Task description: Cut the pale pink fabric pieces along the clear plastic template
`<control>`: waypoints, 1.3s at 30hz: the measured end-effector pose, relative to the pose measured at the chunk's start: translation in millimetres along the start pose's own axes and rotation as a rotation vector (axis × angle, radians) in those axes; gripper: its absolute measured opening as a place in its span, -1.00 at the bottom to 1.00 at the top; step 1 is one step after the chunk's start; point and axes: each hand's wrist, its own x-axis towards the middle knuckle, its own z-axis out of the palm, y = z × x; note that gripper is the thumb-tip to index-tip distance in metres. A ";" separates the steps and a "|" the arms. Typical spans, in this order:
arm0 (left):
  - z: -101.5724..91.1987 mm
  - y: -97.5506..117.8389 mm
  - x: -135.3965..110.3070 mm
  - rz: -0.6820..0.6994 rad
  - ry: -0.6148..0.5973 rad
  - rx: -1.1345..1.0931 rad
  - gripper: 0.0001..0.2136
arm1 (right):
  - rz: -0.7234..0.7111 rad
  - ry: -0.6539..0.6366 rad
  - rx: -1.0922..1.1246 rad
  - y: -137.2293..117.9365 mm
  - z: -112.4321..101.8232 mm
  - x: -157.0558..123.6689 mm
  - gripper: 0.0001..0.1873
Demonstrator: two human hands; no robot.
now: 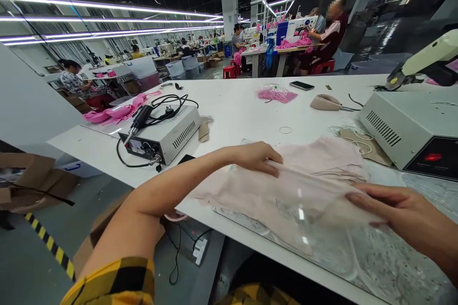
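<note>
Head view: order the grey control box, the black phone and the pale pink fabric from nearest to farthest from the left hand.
1. Pale pink fabric, directly under the left hand.
2. Grey control box, to its left.
3. Black phone, far across the table.

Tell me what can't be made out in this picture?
- Right hand: fingers partly veiled by the clear plastic bag; head view.
- Pale pink fabric: its shape is lost under the bag and left hand.
- Grey machine: display too blurred to read.
- Phone: too small.
</note>
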 end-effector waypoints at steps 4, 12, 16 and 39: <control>5.7 -43.0 -54.5 -0.080 0.305 0.397 -0.81 | -0.598 0.008 -0.393 -7.8 44.4 7.2 -0.84; 74.2 -66.7 -136.9 0.024 0.152 0.561 -0.70 | -0.795 -0.499 -0.612 24.4 100.9 -40.4 -0.76; 63.5 -56.0 -128.6 -0.060 0.146 0.319 -0.69 | -0.602 -0.360 -0.583 33.0 63.2 -25.6 -0.73; 51.4 -70.2 164.3 -0.402 0.489 -0.012 -0.84 | -0.160 -0.125 -0.797 81.6 -60.7 119.8 -0.46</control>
